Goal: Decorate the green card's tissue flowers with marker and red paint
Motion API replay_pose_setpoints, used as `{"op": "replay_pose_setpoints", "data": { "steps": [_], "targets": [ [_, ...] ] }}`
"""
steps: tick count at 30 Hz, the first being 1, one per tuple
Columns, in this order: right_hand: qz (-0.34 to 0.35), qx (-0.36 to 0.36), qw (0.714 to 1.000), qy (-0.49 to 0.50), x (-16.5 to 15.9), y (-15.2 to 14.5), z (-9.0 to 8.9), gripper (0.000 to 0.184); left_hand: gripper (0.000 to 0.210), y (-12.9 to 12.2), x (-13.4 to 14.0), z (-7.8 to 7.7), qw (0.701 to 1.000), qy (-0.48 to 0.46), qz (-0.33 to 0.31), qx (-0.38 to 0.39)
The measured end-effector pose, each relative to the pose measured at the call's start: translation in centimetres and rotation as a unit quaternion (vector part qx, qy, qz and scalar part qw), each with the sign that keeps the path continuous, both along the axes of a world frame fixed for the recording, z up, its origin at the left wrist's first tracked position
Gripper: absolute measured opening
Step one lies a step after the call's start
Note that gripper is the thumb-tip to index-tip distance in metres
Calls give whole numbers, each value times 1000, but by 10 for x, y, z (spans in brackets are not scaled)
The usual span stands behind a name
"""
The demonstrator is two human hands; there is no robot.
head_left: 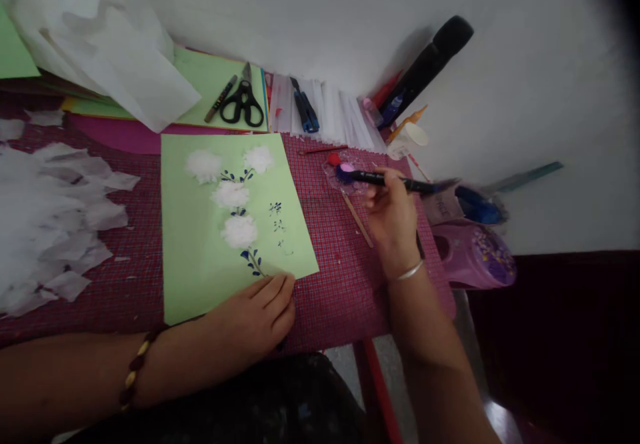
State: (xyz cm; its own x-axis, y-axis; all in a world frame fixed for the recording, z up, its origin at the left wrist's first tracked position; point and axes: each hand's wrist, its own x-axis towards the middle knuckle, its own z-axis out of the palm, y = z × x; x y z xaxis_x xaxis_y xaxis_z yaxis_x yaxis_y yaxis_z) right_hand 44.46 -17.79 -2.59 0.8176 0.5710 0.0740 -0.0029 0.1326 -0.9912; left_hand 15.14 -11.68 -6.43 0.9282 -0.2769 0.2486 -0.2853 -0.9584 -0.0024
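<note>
Green sheet (193,264): lying on the table (345,311), already bearing four white flowers (230,194), dark-blue leaves (255,262) and lettering (276,210); its lower left is showing bare. Left hand (250,321): fingers are resting at its near edge, grip unclear. Right hand (393,221): fingers are pinching a dark pen (370,178) at a blue blob (343,174). Beyond: scissors (243,107) are lying.
</note>
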Motion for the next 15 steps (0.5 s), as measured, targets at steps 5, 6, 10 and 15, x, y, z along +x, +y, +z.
{"op": "replay_pose_setpoints", "data": {
  "steps": [5, 6, 10, 15],
  "targets": [
    [158, -9, 973, 169, -44, -8, 3, 20, 28, -2, 1, 9, 1000, -11, 12, 0],
    [171, -12, 968, 184, -50, -9, 2, 21, 28, -3, 2, 11, 1000, -8, 14, 0],
    [182, -14, 966, 182, -70, -14, -3, 20, 27, -4, 4, 15, 1000, 2, 19, -5],
    [180, -24, 980, 77, -81, -23, -14, 12, 28, -7, 3, 10, 1000, 9, 28, -11]
  ]
}}
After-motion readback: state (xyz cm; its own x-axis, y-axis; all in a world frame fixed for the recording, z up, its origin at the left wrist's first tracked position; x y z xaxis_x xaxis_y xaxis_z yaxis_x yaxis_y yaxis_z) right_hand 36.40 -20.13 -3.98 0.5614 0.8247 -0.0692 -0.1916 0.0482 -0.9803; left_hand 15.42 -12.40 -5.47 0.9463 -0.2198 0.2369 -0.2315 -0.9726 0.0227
